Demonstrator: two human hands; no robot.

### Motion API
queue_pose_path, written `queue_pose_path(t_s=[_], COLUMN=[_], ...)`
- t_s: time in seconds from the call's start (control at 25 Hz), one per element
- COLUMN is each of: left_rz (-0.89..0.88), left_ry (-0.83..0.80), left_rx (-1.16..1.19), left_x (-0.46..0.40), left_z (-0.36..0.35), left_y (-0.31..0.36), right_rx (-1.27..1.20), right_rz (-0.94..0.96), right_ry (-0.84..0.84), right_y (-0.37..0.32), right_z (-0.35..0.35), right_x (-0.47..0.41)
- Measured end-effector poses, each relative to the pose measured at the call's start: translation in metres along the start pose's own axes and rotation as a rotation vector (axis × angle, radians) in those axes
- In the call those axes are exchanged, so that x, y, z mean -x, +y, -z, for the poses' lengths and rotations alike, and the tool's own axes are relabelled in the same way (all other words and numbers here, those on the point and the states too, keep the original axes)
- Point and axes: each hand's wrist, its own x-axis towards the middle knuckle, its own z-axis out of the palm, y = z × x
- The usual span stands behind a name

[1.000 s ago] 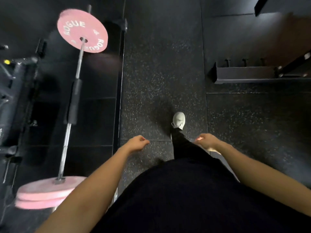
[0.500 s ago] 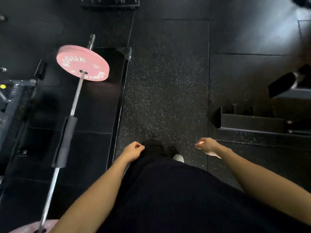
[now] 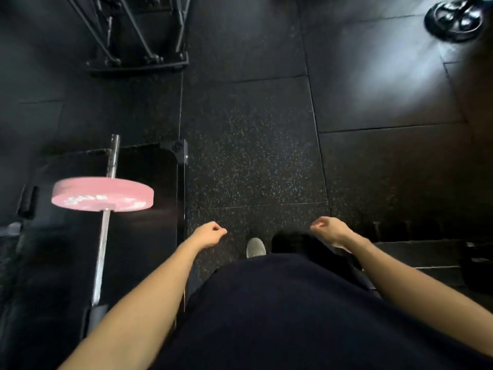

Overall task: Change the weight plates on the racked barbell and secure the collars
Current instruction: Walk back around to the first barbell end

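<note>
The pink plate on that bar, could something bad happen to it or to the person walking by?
Maybe, in two ways.

1. The pink plate sits on the barbell with bare sleeve sticking out past it, and I can see no collar outside it. If the bar tips, the plate could slide off.

2. Both the left hand and the right hand hold nothing, and the shoe steps close to the platform edge, so a trip is possible.

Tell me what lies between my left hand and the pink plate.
In the head view, only dark platform, its black edge strip separating left hand from pink plate.
</note>
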Motion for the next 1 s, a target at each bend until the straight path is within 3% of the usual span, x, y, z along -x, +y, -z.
queue_pose_path(t_s=[0.44, 0.68, 1.0], left_rz=[-0.047, -0.112, -0.205], left_ry=[-0.125, -0.005, -0.183], left_rx=[-0.214, -0.191, -0.461], left_x=[-0.211, -0.299, -0.458], left_z=[0.167, 0.261, 0.348], left_y=[0.232, 0.378, 0.589], right_rx=[-0.091, -0.133, -0.315], right_rz=[-0.062, -0.042, -0.216], right_ry=[-0.070, 0.007, 0.062], right_y=[-0.108, -0.165, -0.181], right_z=[0.196, 0.340, 0.477], right_x=[-0.225, -0.319, -0.442])
